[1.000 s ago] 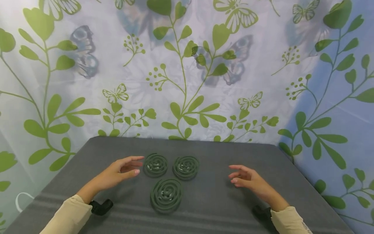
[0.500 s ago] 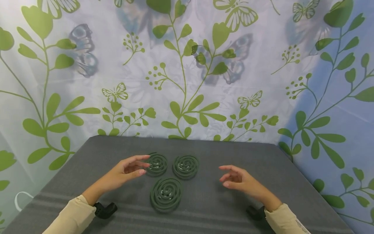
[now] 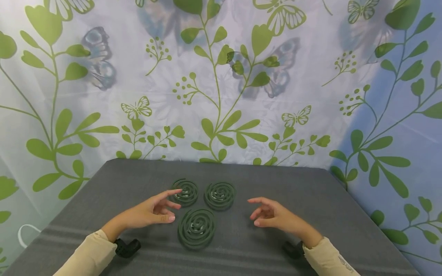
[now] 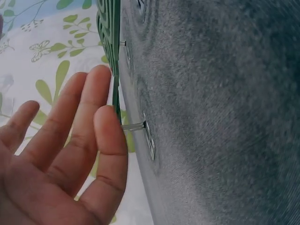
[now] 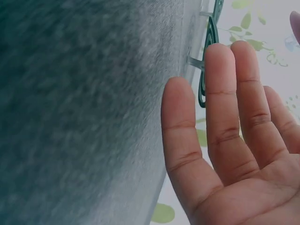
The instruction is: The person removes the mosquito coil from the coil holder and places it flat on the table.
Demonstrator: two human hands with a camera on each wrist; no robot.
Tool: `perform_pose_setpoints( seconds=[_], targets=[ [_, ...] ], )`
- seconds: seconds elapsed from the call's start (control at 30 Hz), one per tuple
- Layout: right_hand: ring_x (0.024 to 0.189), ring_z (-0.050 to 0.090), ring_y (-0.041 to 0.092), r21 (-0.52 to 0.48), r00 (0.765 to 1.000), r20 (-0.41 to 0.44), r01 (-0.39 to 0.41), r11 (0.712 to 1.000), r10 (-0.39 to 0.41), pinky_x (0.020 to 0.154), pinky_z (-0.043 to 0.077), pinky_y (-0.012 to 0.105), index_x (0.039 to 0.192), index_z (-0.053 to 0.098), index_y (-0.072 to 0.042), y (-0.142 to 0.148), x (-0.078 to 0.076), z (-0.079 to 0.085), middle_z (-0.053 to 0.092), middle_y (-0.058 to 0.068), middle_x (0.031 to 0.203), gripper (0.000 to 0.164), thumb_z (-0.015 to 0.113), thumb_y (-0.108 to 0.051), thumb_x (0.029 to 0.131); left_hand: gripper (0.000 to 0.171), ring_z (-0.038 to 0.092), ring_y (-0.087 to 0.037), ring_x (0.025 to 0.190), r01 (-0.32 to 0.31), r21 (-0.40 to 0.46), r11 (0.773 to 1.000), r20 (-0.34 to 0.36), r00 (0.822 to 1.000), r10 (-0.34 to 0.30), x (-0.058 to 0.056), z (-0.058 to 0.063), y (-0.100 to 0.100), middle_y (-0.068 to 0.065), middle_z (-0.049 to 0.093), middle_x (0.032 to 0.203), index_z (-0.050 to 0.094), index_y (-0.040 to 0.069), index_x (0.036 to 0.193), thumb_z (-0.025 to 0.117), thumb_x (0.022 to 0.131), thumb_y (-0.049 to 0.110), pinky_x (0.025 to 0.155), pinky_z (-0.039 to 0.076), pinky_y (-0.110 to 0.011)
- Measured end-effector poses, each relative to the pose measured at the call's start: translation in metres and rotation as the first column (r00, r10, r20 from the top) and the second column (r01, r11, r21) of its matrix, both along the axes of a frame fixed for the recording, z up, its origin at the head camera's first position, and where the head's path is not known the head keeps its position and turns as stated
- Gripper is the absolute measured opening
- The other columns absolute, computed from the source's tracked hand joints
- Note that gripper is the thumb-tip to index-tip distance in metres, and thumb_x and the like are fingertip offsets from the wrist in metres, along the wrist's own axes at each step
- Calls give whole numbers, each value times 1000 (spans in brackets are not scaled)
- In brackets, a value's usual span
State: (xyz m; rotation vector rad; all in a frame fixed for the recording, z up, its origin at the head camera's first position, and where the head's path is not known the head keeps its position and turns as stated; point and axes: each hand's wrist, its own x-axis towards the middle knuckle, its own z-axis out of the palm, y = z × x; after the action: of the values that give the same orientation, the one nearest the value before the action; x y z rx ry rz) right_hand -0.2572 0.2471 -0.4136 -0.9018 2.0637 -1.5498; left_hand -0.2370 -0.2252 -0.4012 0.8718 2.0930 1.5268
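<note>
Head view: pointing inward with left hand (image 3: 149,211) near far-left mosquito coil (image 3: 189,196) and right hand (image 3: 280,219) farther right, both empty, loosely spread-fingered.

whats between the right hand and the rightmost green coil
Nothing but bare grey cloth shows between the right hand and the rightmost green coil in the head view.

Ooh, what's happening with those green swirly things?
A person has both hands out over a grey table with three green spirals on it. The left hand is right beside them; I can't tell whether it touches one. The right hand is apart from them, on the other side. Neither hand is gripping anything.
</note>
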Motion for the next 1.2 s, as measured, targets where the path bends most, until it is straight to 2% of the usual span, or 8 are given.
perform_pose_setpoints(
  seconds=[0.13,0.43,0.57,0.7,0.8,0.97,1.13,1.2],
  targets=[
    [102,74,15,7,1000,19,-22,1000,22,84,60,30,154,36,19,-7,-2,1,70,31,118,69,74,-6,103,87,63,-52,127,18,-16,1000,34,999,-18,0,-2,2,-42,47,153,12,-5,171,69,109,18,96,60,-36],
    [101,74,12,32,996,62,-73,997,71,84,59,28,155,33,20,-20,-4,2,65,43,119,74,76,-9,103,93,71,-36,119,41,-52,998,59,998,-38,3,0,8,-40,51,150,8,-4,171,72,108,19,96,61,-39],
    [100,73,13,38,993,78,-90,995,87,84,59,28,156,32,20,-26,-4,1,68,38,119,74,76,-9,103,92,72,-30,118,77,-69,995,28,997,-76,-14,-26,-1,-25,60,147,12,7,174,73,107,25,94,61,-42],
    [98,73,12,35,992,79,-97,995,94,82,58,27,155,33,20,-33,-5,-1,69,34,118,71,75,-7,103,92,73,-27,115,76,-101,992,13,997,-75,-18,-35,-3,-18,65,143,14,12,175,74,106,25,88,61,-41],
    [98,73,12,31,991,97,-90,995,87,81,58,27,155,34,20,-37,-5,-2,70,32,119,71,75,-6,103,90,73,-28,113,53,-134,990,13,999,-51,-13,-27,0,-20,65,142,15,7,174,73,107,26,84,59,-41],
    [95,72,11,37,988,139,-71,997,65,78,57,27,156,36,17,-46,-5,-2,72,26,119,70,75,-6,102,90,73,-22,101,73,-131,989,5,997,-73,-29,-54,-9,-14,68,138,17,13,175,73,107,34,74,57,-36],
    [89,70,11,43,985,166,-58,997,50,77,56,27,156,37,17,-55,-4,-3,74,22,119,69,74,-5,102,96,71,-20,85,36,-135,990,79,997,-25,-48,-91,-17,-8,71,130,20,22,175,80,102,34,67,55,-30],
    [89,70,12,52,983,178,-44,998,34,77,57,28,156,38,15,-58,-3,-2,74,22,119,69,75,-6,102,94,71,-21,82,26,-152,988,73,997,-15,-50,-97,-17,-7,73,126,22,22,175,81,101,32,67,55,-30]
  ],
)
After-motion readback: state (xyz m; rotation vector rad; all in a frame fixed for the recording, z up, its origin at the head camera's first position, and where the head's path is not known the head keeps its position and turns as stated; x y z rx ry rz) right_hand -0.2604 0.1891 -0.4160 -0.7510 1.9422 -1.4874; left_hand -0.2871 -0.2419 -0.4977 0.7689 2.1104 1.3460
